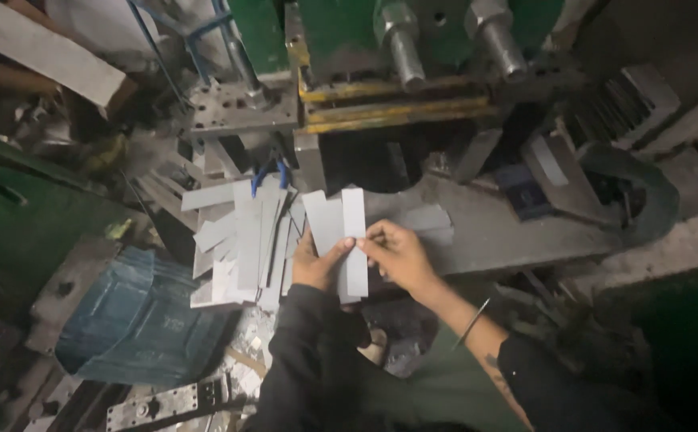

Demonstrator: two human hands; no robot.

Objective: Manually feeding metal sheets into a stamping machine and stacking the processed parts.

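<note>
Left hand (314,268): centre of the frame, fingers clamped on the lower part of the flat grey metal strips (334,228) — held upright.
Right hand (397,254): just right of it, fingertips pinched together on the strips' right edge.
Loose pile of grey metal strips (241,236): left of the hands, fanned out.
Green press machine with steel posts (413,48): top of the frame — beyond the hands.

strips (341,232): matt grey sheet metal, smooth | press rods (401,40): bare dull steel | bag (137,320): blue woven plastic, creased
</note>
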